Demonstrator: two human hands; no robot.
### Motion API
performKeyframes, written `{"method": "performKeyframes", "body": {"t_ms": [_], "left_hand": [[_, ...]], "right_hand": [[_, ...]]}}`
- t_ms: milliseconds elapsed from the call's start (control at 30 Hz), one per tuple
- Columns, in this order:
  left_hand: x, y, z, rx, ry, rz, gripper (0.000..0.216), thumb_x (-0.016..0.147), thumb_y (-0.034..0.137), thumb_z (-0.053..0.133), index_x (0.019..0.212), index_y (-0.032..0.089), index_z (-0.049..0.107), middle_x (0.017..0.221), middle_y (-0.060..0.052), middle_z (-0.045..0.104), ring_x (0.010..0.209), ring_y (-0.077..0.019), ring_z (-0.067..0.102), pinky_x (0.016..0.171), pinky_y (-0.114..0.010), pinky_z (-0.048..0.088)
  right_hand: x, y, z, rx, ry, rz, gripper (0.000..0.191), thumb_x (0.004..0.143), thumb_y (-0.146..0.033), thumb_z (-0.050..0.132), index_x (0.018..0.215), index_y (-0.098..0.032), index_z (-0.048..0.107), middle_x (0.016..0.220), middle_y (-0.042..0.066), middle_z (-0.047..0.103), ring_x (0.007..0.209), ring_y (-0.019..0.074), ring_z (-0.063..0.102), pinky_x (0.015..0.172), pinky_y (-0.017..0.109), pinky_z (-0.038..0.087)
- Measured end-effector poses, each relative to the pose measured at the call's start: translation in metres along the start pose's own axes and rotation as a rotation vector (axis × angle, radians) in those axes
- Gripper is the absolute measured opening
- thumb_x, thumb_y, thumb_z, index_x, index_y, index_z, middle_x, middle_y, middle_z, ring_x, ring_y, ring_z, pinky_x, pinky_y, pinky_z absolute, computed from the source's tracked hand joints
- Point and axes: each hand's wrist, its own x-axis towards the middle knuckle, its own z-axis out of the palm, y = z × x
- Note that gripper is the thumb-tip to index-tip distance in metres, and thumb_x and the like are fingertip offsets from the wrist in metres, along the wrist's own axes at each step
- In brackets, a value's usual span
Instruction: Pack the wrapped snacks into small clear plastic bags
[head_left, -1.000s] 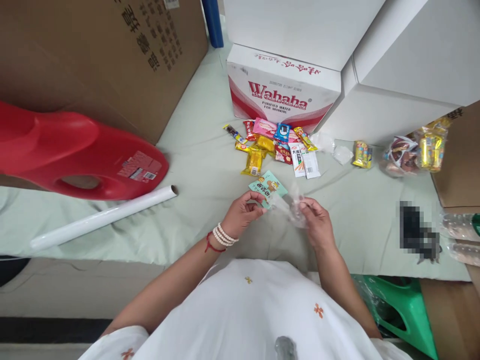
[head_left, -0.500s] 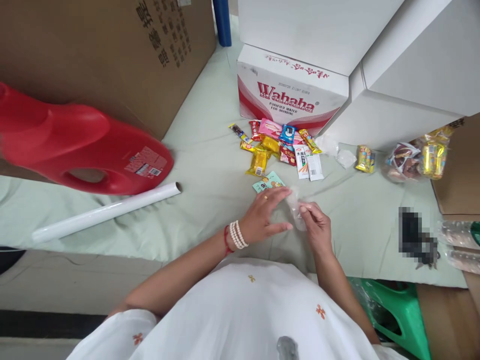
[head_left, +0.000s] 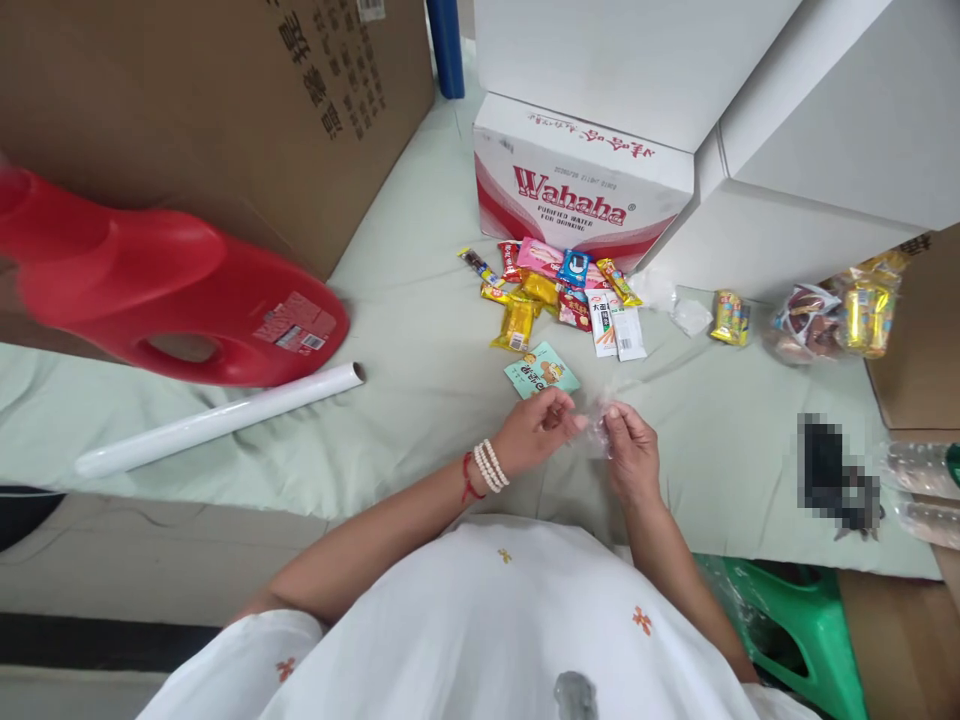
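Note:
Both my hands meet over the pale green sheet [head_left: 420, 400] and pinch a small clear plastic bag [head_left: 598, 427] between them. My left hand [head_left: 534, 432], with a bead bracelet and red string at the wrist, grips its left edge with curled fingers. My right hand [head_left: 628, 450] grips its right side. A teal snack packet [head_left: 541, 370] lies flat on the sheet just beyond my left hand, untouched. Further back sits a pile of colourful snack packets [head_left: 559, 290].
A Wahaha water carton [head_left: 581, 185] and white boxes [head_left: 787, 120] stand behind the pile. A red jug [head_left: 172, 290] and a white roll [head_left: 217, 420] lie at the left, before a big brown carton [head_left: 187, 110]. More snacks [head_left: 825, 315] sit at right, a green stool [head_left: 795, 620] below.
One second ago my left hand held the teal packet. It laid the packet on the sheet, opened flat, and now has closed on the clear bag beside my right hand.

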Motion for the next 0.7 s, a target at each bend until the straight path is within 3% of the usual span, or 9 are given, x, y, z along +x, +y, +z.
{"method": "performKeyframes", "body": {"t_ms": [67,167,300,400,467,600,633,700], "left_hand": [[0.008,-0.002,0.007,-0.053,-0.016,-0.04,0.034,0.079,0.05,0.075,0.082,0.019,0.06,0.076,0.0,0.06,0.069,-0.0135,0.054,0.067,-0.027,0.046],[0.012,-0.009,0.01,-0.129,0.094,-0.052,0.035,0.077,0.048,0.074,0.074,0.019,0.056,0.071,0.001,0.057,0.067,-0.0126,0.051,0.066,-0.026,0.044],[0.0,-0.02,0.004,-0.192,0.314,-0.057,0.034,0.077,0.049,0.073,0.078,0.019,0.055,0.075,0.002,0.058,0.069,-0.0123,0.052,0.069,-0.026,0.044],[-0.018,-0.028,-0.002,-0.124,0.345,-0.113,0.037,0.079,0.053,0.068,0.075,0.02,0.052,0.071,0.003,0.054,0.067,-0.012,0.049,0.068,-0.026,0.042],[-0.031,-0.032,-0.007,0.025,0.235,-0.193,0.04,0.08,0.057,0.064,0.071,0.02,0.051,0.065,0.004,0.05,0.063,-0.0119,0.045,0.063,-0.026,0.037],[-0.052,-0.023,-0.024,0.34,-0.237,-0.293,0.051,0.082,0.062,0.058,0.057,0.02,0.042,0.054,0.005,0.036,0.055,-0.0101,0.031,0.055,-0.027,0.023],[-0.054,-0.016,-0.03,0.36,-0.307,-0.3,0.055,0.084,0.063,0.056,0.055,0.02,0.037,0.053,0.006,0.032,0.054,-0.0096,0.028,0.054,-0.028,0.02],[-0.053,0.0,-0.042,0.34,-0.272,-0.293,0.057,0.087,0.064,0.052,0.056,0.021,0.032,0.055,0.006,0.027,0.055,-0.0095,0.025,0.054,-0.028,0.02]], "right_hand": [[-0.001,-0.001,0.005,0.018,-0.039,-0.036,0.03,0.091,-0.051,0.069,0.099,-0.024,0.077,0.091,0.001,0.071,0.082,0.0171,0.061,0.079,0.029,0.049],[0.005,0.0,0.008,0.126,0.037,-0.026,0.029,0.09,-0.051,0.071,0.097,-0.023,0.076,0.094,0.001,0.071,0.077,0.0142,0.059,0.072,0.027,0.049],[0.018,-0.002,0.002,0.38,0.257,0.125,0.033,0.08,-0.051,0.081,0.094,-0.022,0.071,0.09,-0.001,0.068,0.068,0.0095,0.056,0.059,0.022,0.049],[0.023,-0.005,0.001,0.5,0.305,0.243,0.04,0.073,-0.05,0.087,0.096,-0.02,0.071,0.082,-0.002,0.065,0.066,0.0087,0.058,0.058,0.021,0.051],[0.025,-0.009,0.003,0.528,0.287,0.274,0.042,0.072,-0.049,0.089,0.095,-0.018,0.072,0.078,-0.003,0.063,0.063,0.0078,0.056,0.054,0.02,0.049],[0.026,-0.017,0.01,0.521,0.217,0.238,0.043,0.07,-0.051,0.09,0.09,-0.018,0.071,0.068,-0.006,0.054,0.053,0.0048,0.046,0.045,0.017,0.04],[0.026,-0.02,0.011,0.516,0.205,0.218,0.043,0.07,-0.052,0.09,0.088,-0.019,0.071,0.065,-0.007,0.052,0.051,0.0043,0.043,0.044,0.017,0.037],[0.025,-0.026,0.012,0.506,0.177,0.193,0.044,0.069,-0.054,0.091,0.087,-0.019,0.07,0.061,-0.008,0.045,0.048,0.0035,0.036,0.041,0.016,0.031]]}}
